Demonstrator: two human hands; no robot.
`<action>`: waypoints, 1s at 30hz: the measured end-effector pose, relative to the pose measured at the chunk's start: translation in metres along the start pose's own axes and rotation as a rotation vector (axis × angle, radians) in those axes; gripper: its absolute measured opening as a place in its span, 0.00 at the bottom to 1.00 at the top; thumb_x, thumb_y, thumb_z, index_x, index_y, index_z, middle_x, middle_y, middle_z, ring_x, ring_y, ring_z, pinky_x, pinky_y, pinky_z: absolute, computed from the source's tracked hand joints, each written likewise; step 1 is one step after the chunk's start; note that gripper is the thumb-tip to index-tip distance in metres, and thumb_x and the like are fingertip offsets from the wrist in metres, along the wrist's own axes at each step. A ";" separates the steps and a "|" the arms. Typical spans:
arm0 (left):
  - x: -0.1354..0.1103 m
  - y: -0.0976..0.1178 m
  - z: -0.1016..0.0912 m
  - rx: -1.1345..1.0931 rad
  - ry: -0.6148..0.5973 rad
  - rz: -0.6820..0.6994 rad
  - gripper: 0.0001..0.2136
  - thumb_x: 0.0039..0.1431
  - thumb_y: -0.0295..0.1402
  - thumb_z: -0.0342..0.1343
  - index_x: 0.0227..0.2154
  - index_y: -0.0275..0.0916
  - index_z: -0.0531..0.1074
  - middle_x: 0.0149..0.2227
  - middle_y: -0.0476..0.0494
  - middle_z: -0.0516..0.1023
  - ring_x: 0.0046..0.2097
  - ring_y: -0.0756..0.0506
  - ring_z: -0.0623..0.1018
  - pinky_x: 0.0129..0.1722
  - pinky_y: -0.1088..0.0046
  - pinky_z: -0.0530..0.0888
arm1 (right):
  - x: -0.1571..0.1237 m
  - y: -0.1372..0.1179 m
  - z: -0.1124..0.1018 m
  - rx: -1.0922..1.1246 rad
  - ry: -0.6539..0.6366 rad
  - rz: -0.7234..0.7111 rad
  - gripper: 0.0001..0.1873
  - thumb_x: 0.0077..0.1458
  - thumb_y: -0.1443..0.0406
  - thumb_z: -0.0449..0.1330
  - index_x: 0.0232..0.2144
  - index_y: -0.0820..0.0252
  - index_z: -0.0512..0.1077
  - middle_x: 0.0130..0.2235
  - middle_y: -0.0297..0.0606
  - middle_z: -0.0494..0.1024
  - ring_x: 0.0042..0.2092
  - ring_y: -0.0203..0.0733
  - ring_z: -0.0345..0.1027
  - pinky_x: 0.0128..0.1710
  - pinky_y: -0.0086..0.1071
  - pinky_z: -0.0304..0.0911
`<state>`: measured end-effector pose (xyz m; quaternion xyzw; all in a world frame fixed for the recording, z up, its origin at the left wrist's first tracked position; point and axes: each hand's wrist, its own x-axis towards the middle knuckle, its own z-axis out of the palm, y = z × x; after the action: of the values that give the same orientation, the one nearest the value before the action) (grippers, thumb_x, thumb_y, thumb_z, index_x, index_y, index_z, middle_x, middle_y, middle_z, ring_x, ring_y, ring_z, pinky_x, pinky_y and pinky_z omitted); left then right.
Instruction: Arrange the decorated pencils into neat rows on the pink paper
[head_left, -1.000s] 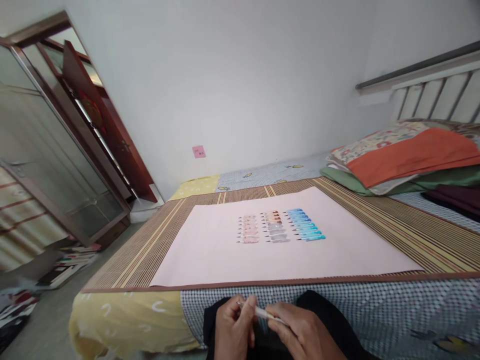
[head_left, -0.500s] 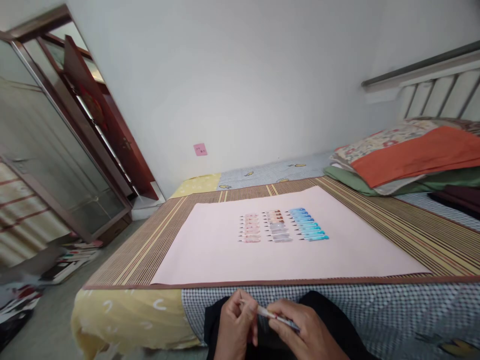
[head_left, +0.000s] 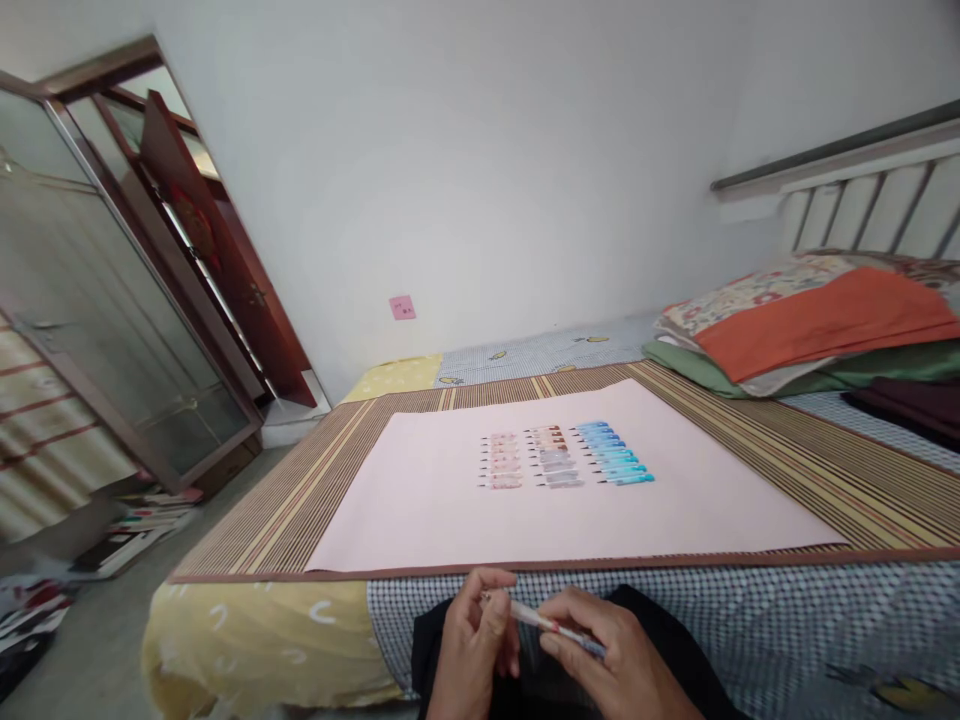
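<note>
A slim pen [head_left: 529, 615] with a pale, clear-looking front and a patterned barrel is held over my lap, just off the bed's near edge. My right hand [head_left: 611, 650] closes around its barrel between thumb and fingers. At the pale end, my left hand [head_left: 476, 635] has thumb and fingers curled together around the tip; what lies between them is partly hidden. Beyond both hands, similar pens lie in three columns on a pink sheet [head_left: 420, 530]: pinkish pens [head_left: 504, 460] at left, brown-to-grey pens [head_left: 553, 455] in the middle, blue-to-turquoise pens [head_left: 613, 452] at right.
Under the sheet is a striped mat [head_left: 270, 510] on a bed with a checked and yellow cover [head_left: 270, 635]. Folded bedding with an orange band [head_left: 825, 320] sits at right, near a white radiator [head_left: 862, 210]. A glass-panelled door [head_left: 142, 290] stands at left.
My left index finger has lifted and straightened a little near the pen's tip. The pen stays in my right hand. The view has tilted slightly.
</note>
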<state>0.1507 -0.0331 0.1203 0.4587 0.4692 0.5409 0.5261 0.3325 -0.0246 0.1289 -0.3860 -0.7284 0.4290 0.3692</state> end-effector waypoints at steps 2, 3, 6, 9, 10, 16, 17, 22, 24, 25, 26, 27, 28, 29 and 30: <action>-0.006 0.003 0.000 -0.042 -0.082 0.020 0.27 0.52 0.57 0.67 0.43 0.39 0.75 0.22 0.52 0.73 0.21 0.53 0.69 0.22 0.78 0.62 | -0.001 -0.002 -0.001 0.013 0.017 -0.002 0.15 0.65 0.54 0.58 0.34 0.56 0.78 0.34 0.35 0.80 0.37 0.42 0.72 0.39 0.31 0.62; -0.008 0.003 0.000 -0.062 -0.110 0.025 0.26 0.52 0.54 0.68 0.43 0.38 0.76 0.24 0.51 0.74 0.22 0.53 0.70 0.23 0.78 0.64 | -0.002 -0.004 0.000 0.017 0.030 -0.003 0.16 0.65 0.53 0.57 0.34 0.57 0.78 0.34 0.35 0.80 0.36 0.42 0.72 0.38 0.31 0.62; -0.013 -0.002 0.000 -0.113 -0.101 0.022 0.23 0.53 0.52 0.68 0.38 0.37 0.75 0.23 0.50 0.75 0.21 0.54 0.70 0.22 0.79 0.64 | -0.007 -0.008 0.003 0.056 0.050 -0.032 0.21 0.67 0.51 0.54 0.34 0.57 0.78 0.33 0.36 0.80 0.36 0.42 0.72 0.39 0.32 0.63; -0.012 -0.010 -0.001 -0.122 -0.047 0.001 0.24 0.52 0.55 0.68 0.33 0.38 0.72 0.20 0.51 0.75 0.17 0.54 0.68 0.19 0.80 0.61 | -0.010 -0.009 0.010 0.081 0.029 -0.059 0.23 0.69 0.50 0.51 0.34 0.57 0.78 0.35 0.37 0.81 0.38 0.42 0.73 0.41 0.32 0.64; -0.010 -0.013 -0.002 -0.114 -0.026 -0.008 0.25 0.51 0.56 0.68 0.31 0.38 0.70 0.19 0.51 0.74 0.17 0.54 0.68 0.18 0.80 0.60 | -0.010 -0.008 0.012 0.067 0.026 -0.057 0.22 0.68 0.50 0.52 0.34 0.57 0.78 0.35 0.37 0.80 0.38 0.42 0.73 0.41 0.32 0.64; 0.023 -0.009 -0.004 -0.068 0.104 -0.009 0.31 0.42 0.64 0.67 0.32 0.39 0.70 0.13 0.56 0.67 0.14 0.54 0.63 0.16 0.80 0.54 | 0.024 0.006 0.011 0.031 0.077 -0.051 0.18 0.64 0.52 0.57 0.33 0.56 0.78 0.34 0.37 0.79 0.37 0.42 0.71 0.39 0.33 0.62; 0.033 -0.005 -0.005 -0.077 0.095 0.004 0.32 0.43 0.63 0.68 0.36 0.38 0.73 0.15 0.56 0.68 0.15 0.54 0.64 0.17 0.80 0.56 | 0.036 0.010 0.008 0.048 0.075 -0.047 0.18 0.64 0.52 0.57 0.33 0.57 0.78 0.34 0.37 0.79 0.37 0.42 0.71 0.39 0.33 0.62; 0.104 0.004 -0.004 -0.141 0.051 0.012 0.26 0.43 0.54 0.72 0.31 0.36 0.75 0.19 0.54 0.70 0.20 0.55 0.66 0.22 0.79 0.60 | 0.108 0.037 -0.014 0.129 0.070 -0.043 0.15 0.61 0.55 0.59 0.33 0.58 0.79 0.33 0.37 0.80 0.37 0.44 0.70 0.39 0.34 0.62; 0.137 -0.003 -0.001 -0.111 0.126 0.029 0.26 0.41 0.56 0.72 0.25 0.37 0.71 0.18 0.53 0.70 0.19 0.55 0.65 0.21 0.78 0.58 | 0.137 0.052 -0.019 0.130 0.129 -0.044 0.11 0.58 0.57 0.61 0.31 0.59 0.78 0.33 0.37 0.79 0.37 0.44 0.70 0.39 0.34 0.62; 0.153 -0.008 0.000 -0.088 0.184 0.039 0.27 0.41 0.57 0.72 0.22 0.38 0.69 0.17 0.53 0.70 0.18 0.54 0.64 0.20 0.78 0.58 | 0.149 0.060 -0.020 0.124 0.168 -0.043 0.09 0.56 0.59 0.62 0.30 0.58 0.78 0.32 0.36 0.79 0.37 0.43 0.70 0.38 0.34 0.62; 0.168 -0.014 0.002 -0.065 0.249 0.046 0.27 0.41 0.57 0.71 0.21 0.39 0.66 0.16 0.53 0.69 0.18 0.54 0.64 0.20 0.77 0.57 | 0.161 0.067 -0.020 0.113 0.207 -0.044 0.07 0.54 0.61 0.62 0.29 0.58 0.77 0.32 0.36 0.78 0.36 0.43 0.70 0.38 0.34 0.62; 0.181 -0.020 0.004 -0.047 0.316 0.046 0.28 0.41 0.58 0.71 0.20 0.40 0.64 0.15 0.53 0.68 0.18 0.54 0.64 0.19 0.77 0.56 | 0.171 0.073 -0.020 0.100 0.242 -0.047 0.05 0.53 0.63 0.62 0.29 0.57 0.76 0.32 0.35 0.78 0.37 0.43 0.70 0.39 0.33 0.62; 0.192 -0.025 0.005 -0.035 0.374 0.035 0.28 0.41 0.58 0.70 0.19 0.41 0.63 0.14 0.54 0.66 0.17 0.54 0.63 0.19 0.77 0.55 | 0.180 0.079 -0.019 0.084 0.273 -0.050 0.04 0.53 0.63 0.62 0.29 0.57 0.76 0.33 0.35 0.78 0.37 0.43 0.70 0.40 0.33 0.63; 0.201 -0.031 0.005 -0.027 0.412 0.011 0.28 0.42 0.58 0.70 0.18 0.42 0.62 0.13 0.55 0.65 0.17 0.54 0.62 0.19 0.77 0.54 | 0.187 0.084 -0.018 0.067 0.296 -0.054 0.03 0.53 0.64 0.61 0.30 0.56 0.75 0.33 0.35 0.78 0.38 0.43 0.71 0.40 0.34 0.63; 0.208 -0.035 0.004 -0.023 0.426 -0.021 0.28 0.42 0.58 0.70 0.19 0.42 0.61 0.12 0.55 0.63 0.16 0.53 0.61 0.19 0.76 0.54 | 0.194 0.088 -0.017 0.050 0.310 -0.055 0.03 0.54 0.63 0.61 0.30 0.56 0.75 0.34 0.35 0.78 0.39 0.44 0.71 0.41 0.34 0.63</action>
<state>0.1543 0.1753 0.0865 0.3231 0.5683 0.6256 0.4257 0.2857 0.1812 0.0946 -0.4181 -0.6620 0.3722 0.4983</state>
